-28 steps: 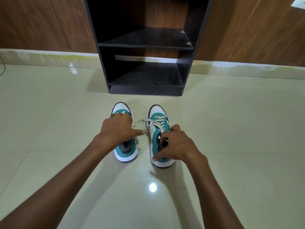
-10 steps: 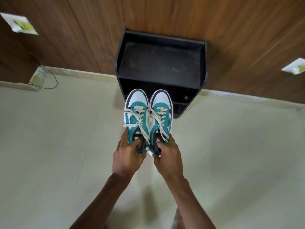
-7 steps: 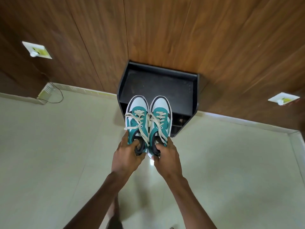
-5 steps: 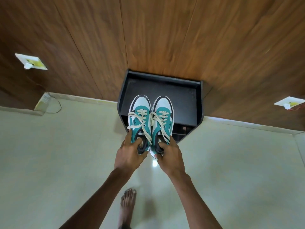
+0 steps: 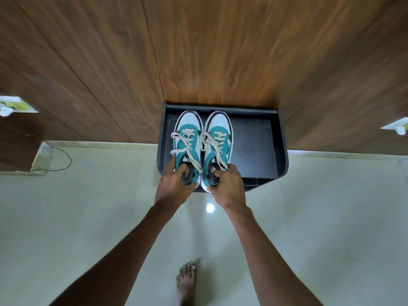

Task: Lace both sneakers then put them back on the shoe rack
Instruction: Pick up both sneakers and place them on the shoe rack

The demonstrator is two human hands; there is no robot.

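Two teal and white sneakers with cream laces are side by side over the left part of the black shoe rack's top (image 5: 254, 146), toes toward the wooden wall. My left hand (image 5: 174, 184) grips the heel of the left sneaker (image 5: 187, 142), fingers inside the collar. My right hand (image 5: 228, 185) grips the heel of the right sneaker (image 5: 218, 140) the same way. Both heels stick out past the rack's front edge. I cannot tell whether the soles touch the top.
The rack stands against a wood-panelled wall (image 5: 198, 51). White wall sockets are at the left (image 5: 13, 106) and right (image 5: 397, 127). A thin cable (image 5: 64, 157) lies by the left skirting. My bare foot (image 5: 187, 281) is on the glossy tiled floor below.
The sneakers were lifted off the floor, one in each hand. They have moved forward over the rack's top. I have stepped closer to the rack.
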